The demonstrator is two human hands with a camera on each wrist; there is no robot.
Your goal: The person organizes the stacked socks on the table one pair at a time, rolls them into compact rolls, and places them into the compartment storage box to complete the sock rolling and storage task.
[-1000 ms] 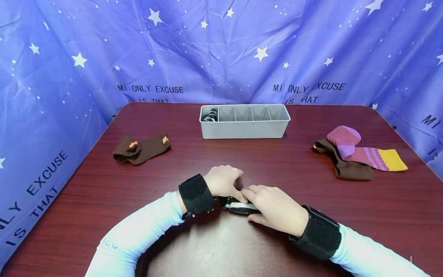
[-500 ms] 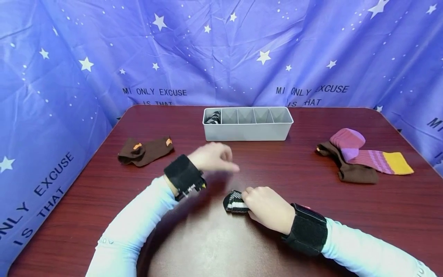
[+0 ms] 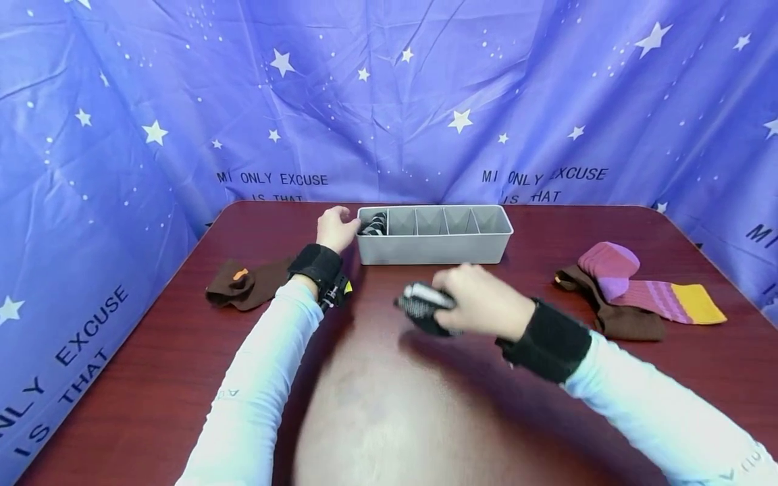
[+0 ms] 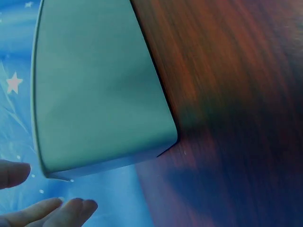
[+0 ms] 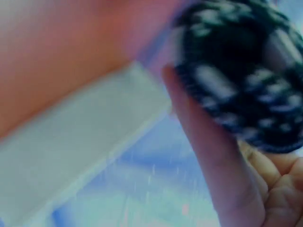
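Observation:
My right hand (image 3: 483, 300) grips a folded black-and-white sock (image 3: 422, 304) above the table, in front of the grey divided box (image 3: 434, 250). The right wrist view shows the patterned sock (image 5: 236, 71) blurred and close, with a finger along its underside. At the box's left end is my left hand (image 3: 335, 229), thumb towards the rim. In the left wrist view its thumb and fingers (image 4: 71, 213) are spread apart near the box's corner, holding nothing; whether they touch it I cannot tell. Another black-and-white sock (image 3: 375, 223) lies in the box's leftmost compartment.
A brown sock (image 3: 252, 287) with orange marks lies on the left, partly behind my left wrist. To the right, a pink, purple and yellow sock (image 3: 647, 297) lies over another brown sock (image 3: 629, 322). A starry blue curtain (image 3: 389, 101) hangs behind the table.
My left hand has let go of the sock and moved forward and left to the box's end. My right hand has lifted the folded sock off the table and carried it towards the box.

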